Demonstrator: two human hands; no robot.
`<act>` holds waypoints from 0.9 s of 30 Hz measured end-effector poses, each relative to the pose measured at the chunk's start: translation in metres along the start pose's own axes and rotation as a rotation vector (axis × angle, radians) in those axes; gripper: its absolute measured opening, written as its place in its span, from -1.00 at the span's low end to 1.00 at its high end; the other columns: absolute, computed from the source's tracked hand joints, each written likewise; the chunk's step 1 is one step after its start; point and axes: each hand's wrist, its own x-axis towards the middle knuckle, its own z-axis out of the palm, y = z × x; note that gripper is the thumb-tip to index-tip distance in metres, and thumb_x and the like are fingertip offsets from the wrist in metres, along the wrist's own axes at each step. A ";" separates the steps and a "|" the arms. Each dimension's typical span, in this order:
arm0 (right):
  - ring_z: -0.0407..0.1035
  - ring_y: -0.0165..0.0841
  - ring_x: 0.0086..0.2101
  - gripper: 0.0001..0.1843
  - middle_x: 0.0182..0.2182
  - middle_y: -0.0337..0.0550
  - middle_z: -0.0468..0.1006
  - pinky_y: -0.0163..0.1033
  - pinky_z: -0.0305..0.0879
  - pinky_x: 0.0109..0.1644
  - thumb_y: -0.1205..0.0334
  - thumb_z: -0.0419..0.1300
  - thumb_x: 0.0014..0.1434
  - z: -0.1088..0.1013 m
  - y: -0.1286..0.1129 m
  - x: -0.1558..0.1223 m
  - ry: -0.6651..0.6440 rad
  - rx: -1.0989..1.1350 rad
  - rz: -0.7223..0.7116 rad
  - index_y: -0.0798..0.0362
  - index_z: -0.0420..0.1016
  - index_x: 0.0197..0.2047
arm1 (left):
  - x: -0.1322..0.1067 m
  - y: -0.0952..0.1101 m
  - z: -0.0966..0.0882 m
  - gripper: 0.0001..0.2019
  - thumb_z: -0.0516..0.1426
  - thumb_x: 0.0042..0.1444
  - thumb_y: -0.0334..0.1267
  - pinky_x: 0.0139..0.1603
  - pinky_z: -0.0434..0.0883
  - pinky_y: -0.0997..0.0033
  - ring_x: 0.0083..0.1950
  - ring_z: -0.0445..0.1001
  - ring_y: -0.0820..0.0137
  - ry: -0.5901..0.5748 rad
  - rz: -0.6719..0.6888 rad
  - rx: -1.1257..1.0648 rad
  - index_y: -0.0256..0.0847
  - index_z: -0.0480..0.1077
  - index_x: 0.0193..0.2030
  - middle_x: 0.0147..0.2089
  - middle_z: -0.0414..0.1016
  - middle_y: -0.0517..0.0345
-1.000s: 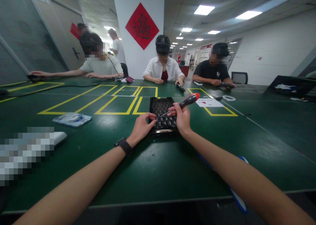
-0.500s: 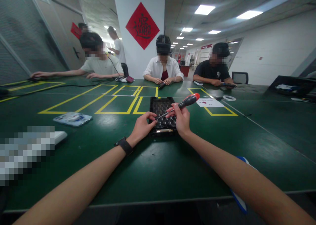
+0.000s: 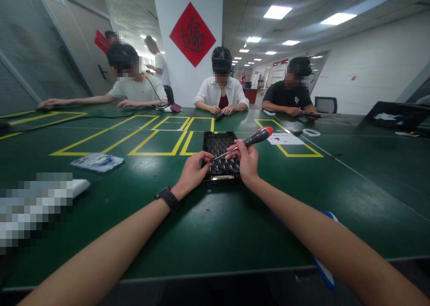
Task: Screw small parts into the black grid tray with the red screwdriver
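Observation:
My right hand (image 3: 249,161) is closed round a screwdriver (image 3: 257,137) with a dark grip and a red-orange end. Its thin shaft slants down to the left, over a black case (image 3: 225,165) that lies on the green table and holds rows of small bits. At the shaft's tip, the thumb and forefinger of my left hand (image 3: 195,169) are pinched together. Whatever small piece sits between them is too small to make out. Both hands are over the case's near half, and a dark band is round my left wrist.
On the green table (image 3: 151,234) lie a blue-white patterned packet (image 3: 97,161), a pale blurred-out object (image 3: 79,188) at left, a printed white sheet (image 3: 285,139) and a white ring (image 3: 311,132). Yellow tape marks boxes. Three people sit across the table, the middle one handling a dark item (image 3: 219,116).
The view has shifted very slightly. My left fingertips have closed a little more tightly at the screwdriver's tip; my right hand keeps its hold.

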 end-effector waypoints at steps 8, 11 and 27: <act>0.37 -0.50 -0.59 -0.69 -0.47 -0.26 0.47 -0.35 0.25 -0.45 -0.02 0.04 0.16 0.000 -0.001 -0.002 -0.039 -0.001 -0.025 0.07 0.27 -0.22 | 0.000 -0.003 0.000 -0.79 0.08 0.01 -0.39 -0.13 0.33 0.33 -0.23 0.42 0.38 -0.010 0.028 0.031 -0.18 0.39 -0.18 -0.31 0.46 0.16; 0.37 -0.51 -0.58 -0.70 -0.45 -0.27 0.46 -0.35 0.26 -0.43 -0.02 0.02 0.17 0.003 -0.004 -0.006 -0.092 -0.038 -0.057 0.05 0.25 -0.21 | 0.000 -0.005 0.000 -0.77 0.07 -0.01 -0.42 -0.13 0.33 0.32 -0.23 0.41 0.38 -0.024 0.027 0.057 -0.18 0.40 -0.18 -0.31 0.46 0.16; 0.33 -0.49 -0.52 -0.70 -0.44 -0.27 0.45 -0.32 0.30 -0.37 -0.03 -0.05 0.20 0.002 -0.003 -0.010 -0.373 -0.167 -0.114 0.01 0.22 -0.15 | 0.002 -0.013 -0.003 -0.71 0.02 0.07 -0.40 -0.04 0.31 0.26 -0.16 0.39 0.34 -0.157 0.039 0.044 -0.15 0.40 -0.08 -0.25 0.49 0.14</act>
